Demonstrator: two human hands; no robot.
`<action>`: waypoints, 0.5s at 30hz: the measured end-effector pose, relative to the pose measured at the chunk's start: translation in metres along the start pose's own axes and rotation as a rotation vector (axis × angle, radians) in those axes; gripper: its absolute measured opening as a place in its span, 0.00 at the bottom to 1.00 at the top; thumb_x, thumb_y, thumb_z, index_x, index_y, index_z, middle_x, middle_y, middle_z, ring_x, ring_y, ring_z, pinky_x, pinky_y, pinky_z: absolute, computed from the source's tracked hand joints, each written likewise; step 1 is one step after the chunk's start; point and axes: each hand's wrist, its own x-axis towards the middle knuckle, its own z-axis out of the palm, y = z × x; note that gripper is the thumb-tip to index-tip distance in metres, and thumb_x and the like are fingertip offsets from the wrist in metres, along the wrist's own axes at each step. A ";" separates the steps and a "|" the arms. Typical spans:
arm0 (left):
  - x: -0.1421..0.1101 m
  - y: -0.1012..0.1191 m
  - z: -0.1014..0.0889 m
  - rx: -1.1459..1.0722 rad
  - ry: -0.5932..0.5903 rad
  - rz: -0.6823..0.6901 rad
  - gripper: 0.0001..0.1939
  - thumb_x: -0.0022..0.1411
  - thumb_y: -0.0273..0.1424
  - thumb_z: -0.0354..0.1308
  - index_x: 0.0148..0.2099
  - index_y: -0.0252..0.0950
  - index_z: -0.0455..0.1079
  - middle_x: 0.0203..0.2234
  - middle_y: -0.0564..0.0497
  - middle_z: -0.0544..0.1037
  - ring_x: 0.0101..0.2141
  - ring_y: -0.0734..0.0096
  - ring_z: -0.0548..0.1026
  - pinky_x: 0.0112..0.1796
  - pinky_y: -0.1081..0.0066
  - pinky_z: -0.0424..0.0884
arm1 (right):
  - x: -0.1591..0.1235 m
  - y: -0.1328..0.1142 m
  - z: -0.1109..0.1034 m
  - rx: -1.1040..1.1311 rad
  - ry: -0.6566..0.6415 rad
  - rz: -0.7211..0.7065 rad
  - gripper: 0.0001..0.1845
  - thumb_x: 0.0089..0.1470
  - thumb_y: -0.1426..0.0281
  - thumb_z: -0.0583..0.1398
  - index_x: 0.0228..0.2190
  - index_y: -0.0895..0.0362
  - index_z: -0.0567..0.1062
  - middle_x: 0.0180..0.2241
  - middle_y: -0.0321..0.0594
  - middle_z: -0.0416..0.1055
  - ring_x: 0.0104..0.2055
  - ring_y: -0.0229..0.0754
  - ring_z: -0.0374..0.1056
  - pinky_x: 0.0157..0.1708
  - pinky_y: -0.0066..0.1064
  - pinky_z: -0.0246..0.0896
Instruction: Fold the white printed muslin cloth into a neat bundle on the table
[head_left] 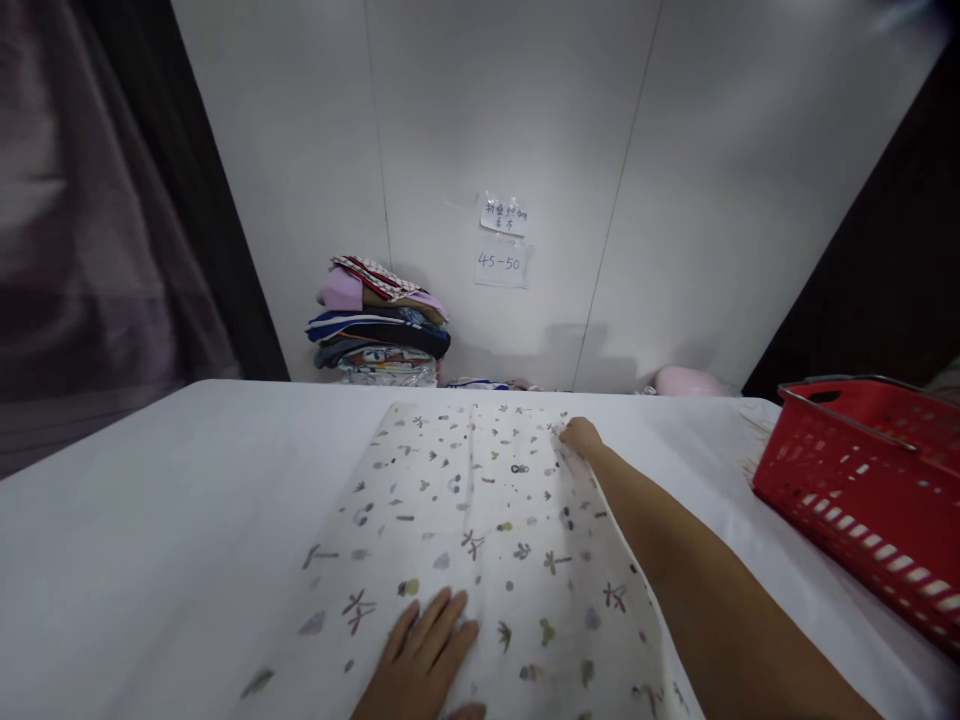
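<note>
A white cloth (pixel 450 510) printed with small palm trees, leaves and fruit lies spread on the white table, reaching toward its far side. A crease runs lengthwise down its middle. My left hand (pixel 424 655) rests flat on the near part of the cloth, fingers extended. At the far right corner, my right hand (pixel 580 437) is closed on the cloth's edge, with the arm stretched along its right side. That right edge lifts a little off the table near my forearm.
A red plastic basket (pixel 847 480) stands on the right of the table (pixel 187 500). Beyond the far edge are a stack of folded fabrics (pixel 379 325) and a pink item (pixel 688 381). Two paper notes (pixel 502 262) are taped to the wall. A curtain (pixel 97 220) hangs at left.
</note>
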 end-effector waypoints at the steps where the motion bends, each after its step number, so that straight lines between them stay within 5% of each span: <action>1: 0.000 0.000 0.001 -0.003 0.000 0.002 0.27 0.61 0.47 0.50 0.60 0.46 0.59 0.55 0.51 0.67 0.51 0.59 0.71 0.42 0.61 0.75 | -0.004 -0.004 0.002 -0.004 0.002 -0.042 0.02 0.42 0.76 0.61 0.22 0.59 0.72 0.28 0.48 0.73 0.38 0.48 0.69 0.33 0.30 0.59; 8: -0.003 0.002 0.003 -0.135 -0.042 -0.057 0.31 0.59 0.43 0.54 0.63 0.49 0.54 0.57 0.52 0.65 0.52 0.58 0.69 0.46 0.59 0.73 | -0.048 -0.022 0.019 0.163 -0.231 -0.454 0.04 0.42 0.69 0.63 0.25 0.55 0.75 0.34 0.37 0.74 0.38 0.40 0.67 0.39 0.28 0.59; 12: -0.004 0.004 -0.001 -0.139 -0.059 -0.079 0.31 0.57 0.40 0.56 0.63 0.48 0.55 0.58 0.52 0.64 0.53 0.57 0.68 0.47 0.59 0.72 | -0.046 -0.014 0.015 0.583 -0.276 -0.161 0.07 0.45 0.69 0.60 0.29 0.58 0.75 0.27 0.37 0.72 0.29 0.38 0.67 0.30 0.28 0.63; 15: -0.002 0.005 -0.003 -0.119 -0.033 -0.069 0.31 0.59 0.41 0.54 0.63 0.46 0.54 0.57 0.51 0.65 0.53 0.58 0.68 0.46 0.60 0.72 | -0.035 -0.009 0.014 0.650 -0.248 0.000 0.08 0.44 0.72 0.59 0.31 0.60 0.73 0.21 0.36 0.70 0.24 0.36 0.66 0.24 0.26 0.63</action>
